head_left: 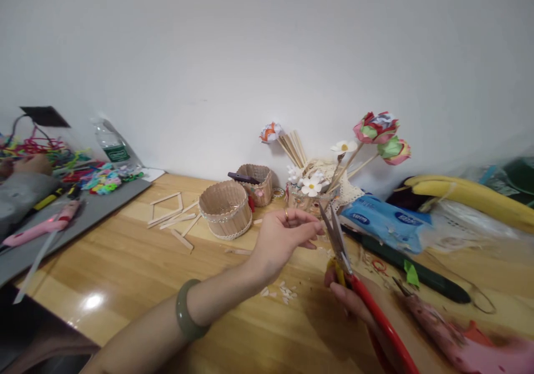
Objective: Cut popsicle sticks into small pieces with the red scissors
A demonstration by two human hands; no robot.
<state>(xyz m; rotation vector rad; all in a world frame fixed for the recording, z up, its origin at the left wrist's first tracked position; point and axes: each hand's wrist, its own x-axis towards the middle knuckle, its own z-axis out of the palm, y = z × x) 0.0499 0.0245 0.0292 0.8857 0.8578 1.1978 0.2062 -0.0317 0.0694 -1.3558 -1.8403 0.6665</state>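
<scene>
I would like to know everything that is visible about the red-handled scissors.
The scissors have silvery, metal-looking blades and long, smooth red handles, perhaps plastic. The right hand holds them near where blades and handles meet. The blades stand slightly apart, tips pointing up and away from the person; the handles run off the picture's bottom edge. The tips are close to the left hand's fingertips, but whether they touch is unclear.

The bare left forearm (164, 326) is stretched from the near left toward the middle; the bare, slender-fingered left hand (286, 235) is held raised, thumb and fingertips drawn close together, while the bare right hand (361, 303) is held nearer and farther right, fingers curled in a grip
</scene>
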